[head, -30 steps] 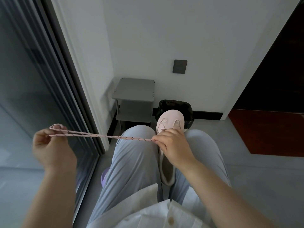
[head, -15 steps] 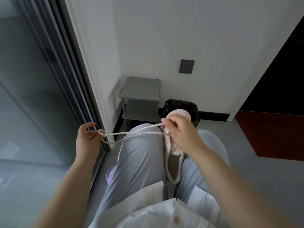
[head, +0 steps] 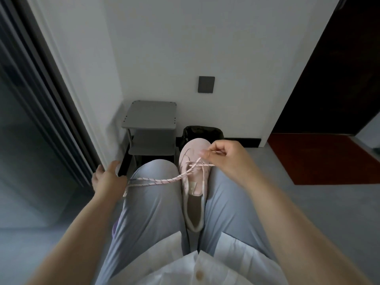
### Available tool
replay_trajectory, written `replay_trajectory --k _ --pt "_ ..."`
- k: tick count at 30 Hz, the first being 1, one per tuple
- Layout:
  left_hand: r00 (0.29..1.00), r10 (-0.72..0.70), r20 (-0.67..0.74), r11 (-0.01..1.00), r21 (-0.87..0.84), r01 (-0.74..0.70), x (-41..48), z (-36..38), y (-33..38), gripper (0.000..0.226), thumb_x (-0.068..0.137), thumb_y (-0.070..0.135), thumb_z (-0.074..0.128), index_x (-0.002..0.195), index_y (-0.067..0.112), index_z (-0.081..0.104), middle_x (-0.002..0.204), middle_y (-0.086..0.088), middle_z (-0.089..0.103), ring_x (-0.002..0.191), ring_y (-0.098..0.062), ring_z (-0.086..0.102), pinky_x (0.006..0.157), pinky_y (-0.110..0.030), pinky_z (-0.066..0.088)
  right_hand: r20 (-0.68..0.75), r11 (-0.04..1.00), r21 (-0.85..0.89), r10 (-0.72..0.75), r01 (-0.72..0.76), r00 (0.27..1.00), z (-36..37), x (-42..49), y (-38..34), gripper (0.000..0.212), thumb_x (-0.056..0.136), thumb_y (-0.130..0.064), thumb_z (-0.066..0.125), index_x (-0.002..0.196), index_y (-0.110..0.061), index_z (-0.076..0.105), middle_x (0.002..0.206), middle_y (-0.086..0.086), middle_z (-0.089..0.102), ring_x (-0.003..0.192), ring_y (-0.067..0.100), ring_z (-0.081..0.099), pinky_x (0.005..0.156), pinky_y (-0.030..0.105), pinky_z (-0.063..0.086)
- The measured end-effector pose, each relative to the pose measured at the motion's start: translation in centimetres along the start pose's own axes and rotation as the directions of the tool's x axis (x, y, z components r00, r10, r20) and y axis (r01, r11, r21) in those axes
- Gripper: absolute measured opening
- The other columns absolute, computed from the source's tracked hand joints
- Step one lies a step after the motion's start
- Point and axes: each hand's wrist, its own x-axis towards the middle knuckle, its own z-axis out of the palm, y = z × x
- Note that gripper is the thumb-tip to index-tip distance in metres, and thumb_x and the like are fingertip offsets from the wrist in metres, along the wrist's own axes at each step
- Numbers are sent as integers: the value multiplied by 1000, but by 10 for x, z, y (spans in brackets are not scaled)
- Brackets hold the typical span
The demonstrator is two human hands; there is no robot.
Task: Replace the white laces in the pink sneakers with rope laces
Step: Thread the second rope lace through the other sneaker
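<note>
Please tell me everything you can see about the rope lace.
The rope lace is a pale pink braided cord with dark flecks. Two strands run from the left hand across the thigh to the pink sneaker, where they cross. The right hand pinches a strand over the toe.

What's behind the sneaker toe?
A black bin, beside a grey stool. The sneaker and right hand, pinching a lace, cover its lower part; contents unseen.

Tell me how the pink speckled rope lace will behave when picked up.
Probably floppy: the pink speckled rope lace drapes across the thigh, its end drooping below the left hand. Likely light: the right hand holds it by a fingertip pinch.
</note>
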Motion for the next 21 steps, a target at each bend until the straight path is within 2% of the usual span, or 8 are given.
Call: replay_trajectory --k 2,5,7,9,11,14,17,21 --pt "973 228 -35 974 11 -228 -15 4 18 51 85 -2 47 132 20 47 145 -15 33 136 -30 21 111 -39 19 8 999 -23 38 -37 999 -2 -4 6 26 81 -30 70 71 -7 66 53 -13 54 51 -4 46 54 9 34" --pt "815 579 -14 800 -184 -571 -41 10 47 48 81 -14 42 113 18 59 119 2 59 113 -15 49 97 -26 35 44 992 -108 74 -69 996 -4 -7 13 19 85 -29 66 70 -18 67 51 -19 57 52 -8 49 55 8 35" --pt "744 653 139 745 -292 -600 -54 14 62 53 81 -13 38 108 28 57 108 17 62 99 -11 57 87 -25 43 49 988 -127 97 -90 994 -6 -9 16 23 91 -25 58 69 -18 62 43 -21 50 45 -5 44 49 9 30" --pt "642 691 332 722 -366 -587 -67 21 75 47 82 -2 40 112 32 52 109 25 59 102 -5 57 85 -17 44 20 991 -63 116 -115 993 -9 -10 17 29 95 -23 50 67 -19 56 39 -19 44 41 0 37 51 16 29" --pt "533 690 490 723 -423 -546 -77 28 82 34 84 17 48 114 34 49 106 25 58 101 -1 56 84 -12 45 -14 988 110 111 -109 994 -12 -12 15 32 97 -23 44 66 -16 50 41 -15 40 44 3 32 53 23 28" --pt "440 666 602 719 -360 -595 -82 35 85 19 87 33 60 105 34 56 81 13 62 75 -9 57 75 -27 47 -77 961 273 75 -52 994 -18 -13 5 38 97 -25 46 60 -17 40 48 -12 32 50 11 29 54 25 27" --pt "477 650 592 731 -315 -606 -78 33 84 19 89 42 55 83 27 65 64 -4 54 57 -12 45 59 -31 39 -166 964 264 34 11 986 -28 -14 -2 44 89 -28 60 54 -14 37 50 -8 25 54 14 24 55 26 25" --pt "729 634 259 754 -419 -507 -62 13 74 32 87 48 47 69 24 59 62 1 46 59 -9 41 60 -25 35 -261 999 -42 -31 21 965 -39 -13 14 43 82 -13 65 56 -11 32 43 -9 23 46 6 21 44 16 20"
